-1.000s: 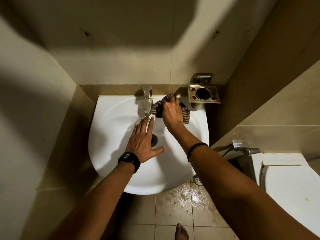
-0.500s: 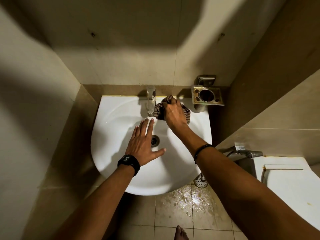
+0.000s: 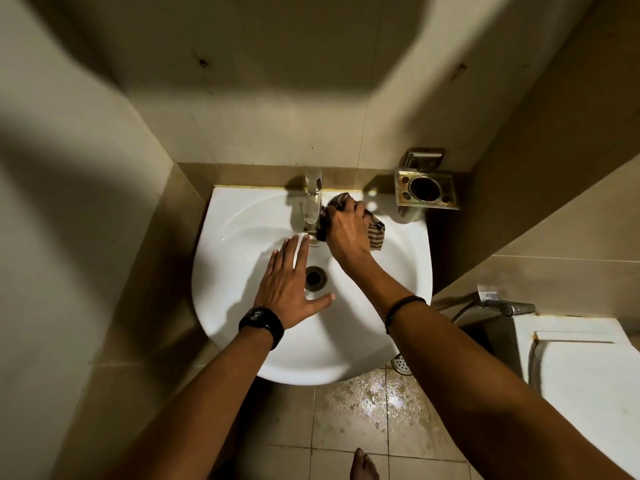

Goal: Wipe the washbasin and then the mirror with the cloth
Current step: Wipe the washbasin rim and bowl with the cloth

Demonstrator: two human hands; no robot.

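Observation:
A white washbasin (image 3: 239, 306) is fixed against the tiled back wall, with a chrome tap (image 3: 312, 202) at its rear and a drain (image 3: 315, 278) in the middle. My right hand (image 3: 346, 230) grips a striped brown cloth (image 3: 375, 233) on the basin's back ledge, just right of the tap. My left hand (image 3: 289, 282) lies flat with straight fingers inside the bowl, left of the drain, fingertips below the spout. No mirror is in view.
A metal tumbler holder (image 3: 427, 190) hangs on the wall right of the tap. A toilet (image 3: 585, 382) stands at the right with a spray hose (image 3: 505, 306) beside it. The floor tiles (image 3: 381, 403) below the basin are wet. A bare foot (image 3: 363, 465) shows at the bottom.
My right hand with the cloth has stayed by the tap, shifting only slightly. My left hand keeps its place in the bowl. The camera has drifted a little.

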